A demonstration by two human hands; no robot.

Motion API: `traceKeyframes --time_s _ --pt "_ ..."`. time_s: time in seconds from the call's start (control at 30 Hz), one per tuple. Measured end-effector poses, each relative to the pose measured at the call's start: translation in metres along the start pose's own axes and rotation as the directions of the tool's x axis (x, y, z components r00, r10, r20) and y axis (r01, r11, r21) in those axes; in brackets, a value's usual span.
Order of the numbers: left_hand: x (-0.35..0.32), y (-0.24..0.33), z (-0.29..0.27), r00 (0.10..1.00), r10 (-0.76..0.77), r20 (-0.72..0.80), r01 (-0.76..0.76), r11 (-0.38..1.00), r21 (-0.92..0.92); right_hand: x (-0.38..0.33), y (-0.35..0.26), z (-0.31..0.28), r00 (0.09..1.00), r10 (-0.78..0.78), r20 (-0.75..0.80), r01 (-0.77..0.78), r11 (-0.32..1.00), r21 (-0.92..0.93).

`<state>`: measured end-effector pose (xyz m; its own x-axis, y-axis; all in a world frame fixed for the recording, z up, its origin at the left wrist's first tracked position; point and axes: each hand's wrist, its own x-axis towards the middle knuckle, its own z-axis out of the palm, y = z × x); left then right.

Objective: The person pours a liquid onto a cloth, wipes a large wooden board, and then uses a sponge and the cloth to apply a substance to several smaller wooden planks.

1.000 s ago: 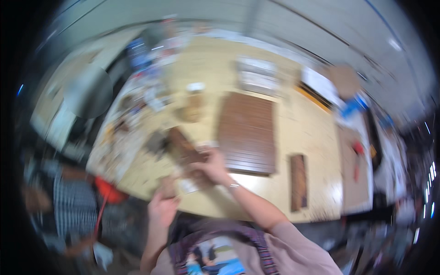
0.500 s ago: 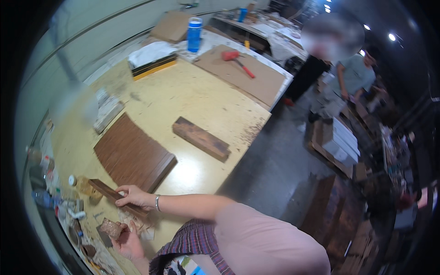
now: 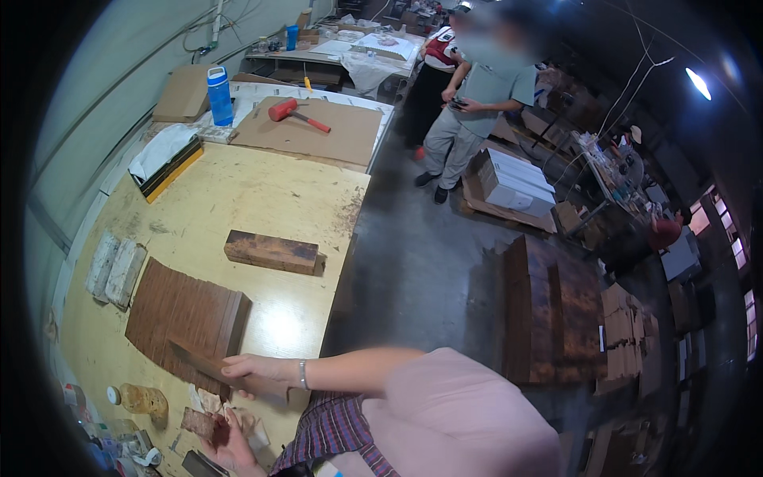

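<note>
My right hand [image 3: 258, 374] grips one end of a narrow dark-brown wooden strip [image 3: 195, 360], slanting over the near edge of a stack of thin brown wooden pieces [image 3: 179, 310]. Below it, my left hand [image 3: 232, 449] has its fingers round a small, rough brown block [image 3: 199, 423]; its exact kind I cannot make out. Crumpled pale scraps [image 3: 253, 423] lie beside this hand. Left of my hands, a bottle of yellowish liquid [image 3: 141, 401] lies tilted. A thick wooden block [image 3: 272, 252] rests on the yellow table [image 3: 278, 183] beyond the stack.
Two whitish wrapped blocks [image 3: 115, 269] sit left of the stack. Farther back are a red mallet [image 3: 298, 115] on cardboard [image 3: 342, 143], a blue bottle [image 3: 220, 97] and a dark-and-yellow box [image 3: 167, 164]. A person [image 3: 481, 103] stands beyond the table's right edge, near a white carton [image 3: 515, 179].
The view has swung right, so the table sits farther left and more of the floor and the standing person shows. Both hands keep hold of the strip and the small block.
</note>
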<state>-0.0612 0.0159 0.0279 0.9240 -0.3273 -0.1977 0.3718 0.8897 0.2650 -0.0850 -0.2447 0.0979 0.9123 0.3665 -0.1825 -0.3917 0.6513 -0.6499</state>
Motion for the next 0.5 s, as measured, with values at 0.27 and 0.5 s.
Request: traceKeyframes --time_s 0.27,0.5 --pt "0.036 0.022 -0.069 0.998 0.0 0.063 -0.001 1.0 0.014 -0.047 0.019 -0.011 0.984 -0.01 -0.18 0.022 0.998 0.066" --pt "0.024 0.033 -0.085 0.994 0.111 0.013 -0.112 0.994 0.019 -0.036 0.001 -0.034 0.982 0.137 -0.133 -0.084 0.934 0.346"
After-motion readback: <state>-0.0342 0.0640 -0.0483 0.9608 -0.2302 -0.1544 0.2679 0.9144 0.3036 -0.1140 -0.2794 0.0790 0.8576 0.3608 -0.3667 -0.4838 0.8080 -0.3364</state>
